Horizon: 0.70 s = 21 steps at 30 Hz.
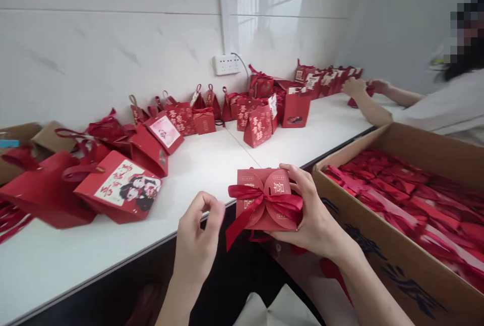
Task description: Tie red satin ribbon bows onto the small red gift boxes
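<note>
My right hand (pixel 315 215) holds a small red gift box (pixel 260 217) by its right side, thumb below and fingers over the top edge. A dark red ribbon (pixel 245 194) is tied in a bow across the front of the box, one tail hanging at its lower left. Just left of the box is my left hand (pixel 202 225), its fingers curled in toward the thumb; nothing shows in them, and it is apart from the box. Both hands are in front of the white table's (pixel 204 164) front edge.
A cardboard carton (pixel 378 245) full of red ribboned boxes stands at the right. Several red gift boxes (pixel 121 184) line the table along the wall, below a socket strip (pixel 228 64). At the back right, another person's hands (pixel 363 88) hold a small red item.
</note>
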Motion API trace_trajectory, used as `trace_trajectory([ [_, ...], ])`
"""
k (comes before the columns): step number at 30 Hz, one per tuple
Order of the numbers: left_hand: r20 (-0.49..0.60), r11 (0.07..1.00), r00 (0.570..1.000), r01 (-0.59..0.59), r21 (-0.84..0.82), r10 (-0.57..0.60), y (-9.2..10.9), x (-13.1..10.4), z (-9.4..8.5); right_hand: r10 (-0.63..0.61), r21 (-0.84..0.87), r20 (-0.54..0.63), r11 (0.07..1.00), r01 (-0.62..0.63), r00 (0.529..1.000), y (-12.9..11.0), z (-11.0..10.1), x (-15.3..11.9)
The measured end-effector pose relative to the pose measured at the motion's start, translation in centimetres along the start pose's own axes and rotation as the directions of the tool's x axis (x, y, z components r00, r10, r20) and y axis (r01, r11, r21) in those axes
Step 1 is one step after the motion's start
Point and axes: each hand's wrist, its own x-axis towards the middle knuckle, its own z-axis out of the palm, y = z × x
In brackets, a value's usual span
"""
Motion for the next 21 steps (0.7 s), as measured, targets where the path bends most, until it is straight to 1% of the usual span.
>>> trace_trajectory([
  [2, 0.063, 0.99, 0.989, -0.133, 0.037, 0.13, 0.7, -0.4, 1.1, 0.039, -0.075, -0.04, 0.996, -0.042, 0.998, 0.1, -1.0, -0.8],
  [4, 0.121, 0.962, 0.96, -0.263, 0.079, 0.253, 1.5, -0.6, 2.4, 0.061, -0.159, -0.079, 0.985, -0.073, 0.995, 0.0, -2.0, -1.6],
  [5, 0.158, 0.951, 0.946, -0.297, 0.081, 0.282, 1.9, -0.7, 3.0, 0.065, -0.195, -0.095, 0.977, -0.083, 0.993, 0.0, -2.5, -2.0],
  [6, 0.204, 0.953, 0.939, -0.297, 0.069, 0.277, 2.3, -0.7, 3.7, 0.069, -0.224, -0.111, 0.97, -0.092, 0.991, -0.1, -3.0, -2.4],
  [7, 0.26, 0.966, 0.937, -0.255, 0.048, 0.234, 2.7, -0.7, 4.2, 0.076, -0.246, -0.124, 0.964, -0.105, 0.989, -0.2, -3.5, -2.8],
  [8, 0.332, 0.984, 0.929, -0.179, 0.015, 0.164, 3.2, -0.8, 4.7, 0.088, -0.259, -0.137, 0.958, -0.121, 0.987, -0.2, -4.0, -3.2],
  [9, 0.42, 0.997, 0.904, -0.071, -0.02, 0.073, 3.8, -0.9, 5.1, 0.103, -0.266, -0.153, 0.953, -0.141, 0.983, -0.3, -4.5, -3.6],
  [10, 0.521, 0.997, 0.853, 0.059, -0.047, -0.026, 4.3, -1.0, 5.5, 0.122, -0.271, -0.169, 0.948, -0.165, 0.978, -0.3, -5.0, -4.0],
  [11, 0.621, 0.98, 0.775, 0.192, -0.057, -0.116, 4.8, -1.3, 5.9, 0.142, -0.276, -0.185, 0.942, -0.19, 0.972, -0.3, -5.5, -4.5],
  [12, 0.709, 0.95, 0.681, 0.308, -0.053, -0.182, 5.2, -1.5, 6.2, 0.157, -0.28, -0.201, 0.937, -0.21, 0.967, -0.2, -6.0, -4.9],
  [13, 0.781, 0.918, 0.584, 0.395, -0.036, -0.221, 5.6, -1.8, 6.7, 0.171, -0.286, -0.216, 0.93, -0.23, 0.961, -0.3, -6.4, -5.4],
  [14, 0.834, 0.893, 0.497, 0.449, -0.012, -0.239, 5.8, -2.1, 7.1, 0.182, -0.293, -0.231, 0.924, -0.247, 0.956, -0.3, -6.9, -5.9],
  [15, 0.872, 0.88, 0.424, 0.475, 0.013, -0.243, 5.8, -2.4, 7.7, 0.193, -0.3, -0.245, 0.917, -0.264, 0.95, -0.4, -7.3, -6.4],
  [17, 0.923, 0.879, 0.308, 0.473, 0.06, -0.229, 5.4, -2.9, 9.1, 0.229, -0.316, -0.272, 0.896, -0.312, 0.935, -0.5, -8.3, -7.4],
  [18, 0.939, 0.887, 0.254, 0.452, 0.096, -0.231, 4.9, -3.2, 9.9, 0.251, -0.323, -0.291, 0.882, -0.342, 0.923, -0.6, -8.8, -7.9],
  [19, 0.949, 0.901, 0.209, 0.412, 0.134, -0.236, 4.2, -3.4, 10.8, 0.265, -0.328, -0.321, 0.869, -0.369, 0.909, -0.6, -9.5, -8.5],
  [20, 0.955, 0.921, 0.175, 0.352, 0.167, -0.24, 3.4, -3.6, 11.6, 0.269, -0.331, -0.364, 0.857, -0.394, 0.891, -0.5, -10.4, -9.2],
  [21, 0.959, 0.944, 0.151, 0.268, 0.193, -0.239, 2.6, -3.7, 12.4, 0.267, -0.335, -0.42, 0.843, -0.421, 0.867, -0.4, -11.4, -9.9],
])
